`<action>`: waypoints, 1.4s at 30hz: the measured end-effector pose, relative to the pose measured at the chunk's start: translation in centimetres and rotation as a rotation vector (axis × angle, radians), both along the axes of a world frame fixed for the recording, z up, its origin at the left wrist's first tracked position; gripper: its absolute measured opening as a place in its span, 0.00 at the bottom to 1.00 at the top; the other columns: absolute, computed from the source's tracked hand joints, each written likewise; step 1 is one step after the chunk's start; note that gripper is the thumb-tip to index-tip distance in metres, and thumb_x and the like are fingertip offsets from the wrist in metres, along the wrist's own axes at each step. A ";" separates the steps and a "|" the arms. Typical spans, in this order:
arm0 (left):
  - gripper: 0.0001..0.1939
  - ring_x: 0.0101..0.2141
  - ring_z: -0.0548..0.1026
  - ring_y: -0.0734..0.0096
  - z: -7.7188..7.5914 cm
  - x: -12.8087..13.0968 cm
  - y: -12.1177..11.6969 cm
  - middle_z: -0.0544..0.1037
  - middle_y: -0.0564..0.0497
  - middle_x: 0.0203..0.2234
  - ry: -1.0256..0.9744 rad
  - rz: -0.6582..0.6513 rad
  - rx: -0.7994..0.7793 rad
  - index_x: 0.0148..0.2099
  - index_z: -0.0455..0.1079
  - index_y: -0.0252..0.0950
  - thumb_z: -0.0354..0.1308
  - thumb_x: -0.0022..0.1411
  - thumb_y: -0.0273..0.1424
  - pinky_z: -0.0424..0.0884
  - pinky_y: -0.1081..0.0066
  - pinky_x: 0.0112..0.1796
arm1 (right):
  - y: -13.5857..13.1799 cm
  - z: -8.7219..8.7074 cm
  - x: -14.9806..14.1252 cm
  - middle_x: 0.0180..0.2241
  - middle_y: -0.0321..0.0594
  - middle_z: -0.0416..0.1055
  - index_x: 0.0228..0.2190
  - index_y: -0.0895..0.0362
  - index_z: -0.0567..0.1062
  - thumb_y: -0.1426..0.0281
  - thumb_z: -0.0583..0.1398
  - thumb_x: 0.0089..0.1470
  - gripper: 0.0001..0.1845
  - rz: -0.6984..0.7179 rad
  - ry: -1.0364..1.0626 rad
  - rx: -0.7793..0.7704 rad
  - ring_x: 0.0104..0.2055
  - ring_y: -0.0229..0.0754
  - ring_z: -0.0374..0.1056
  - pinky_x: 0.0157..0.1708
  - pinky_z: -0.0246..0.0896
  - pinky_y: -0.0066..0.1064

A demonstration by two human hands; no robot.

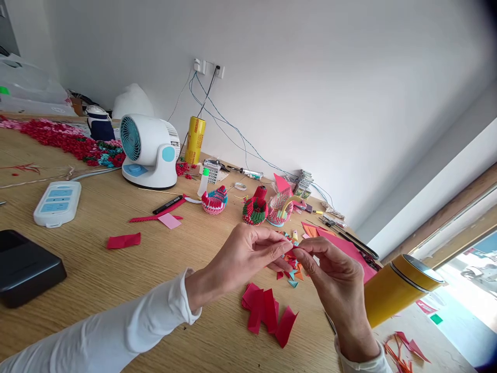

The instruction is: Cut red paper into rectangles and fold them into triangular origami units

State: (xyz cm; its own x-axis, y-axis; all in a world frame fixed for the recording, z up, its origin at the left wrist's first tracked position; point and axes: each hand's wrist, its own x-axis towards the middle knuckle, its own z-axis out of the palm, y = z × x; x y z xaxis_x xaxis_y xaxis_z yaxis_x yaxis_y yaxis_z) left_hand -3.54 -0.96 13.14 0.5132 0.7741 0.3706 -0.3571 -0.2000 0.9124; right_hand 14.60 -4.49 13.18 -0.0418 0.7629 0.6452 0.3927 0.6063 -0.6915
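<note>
Above the wooden table, my left hand and my right hand meet fingertip to fingertip. Between them they pinch a small piece of red paper, mostly covered by the fingers. Just below lies a loose pile of red paper strips, some creased lengthwise. Behind the fingers, small folded paper triangles in red, orange and blue lie scattered, partly hidden. Farther back stand a red-and-blue folded-paper basket, a green-and-red one and a pink-and-white paper swan.
A yellow flask stands close by my right hand. To the left are a black box-shaped device, a power strip, a white fan and a black cutter knife. Red paper sheets and scissors lie at the right.
</note>
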 end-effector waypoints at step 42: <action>0.09 0.18 0.71 0.83 -0.2 0.2 -0.6 0.72 0.57 0.19 -0.034 0.182 0.175 0.37 0.74 0.34 0.56 0.65 0.34 0.63 0.84 0.20 | 0.2 -1.1 -1.4 0.26 0.34 0.73 0.33 0.52 0.79 0.65 0.66 0.53 0.05 0.068 0.354 -0.178 0.27 0.33 0.66 0.25 0.61 0.22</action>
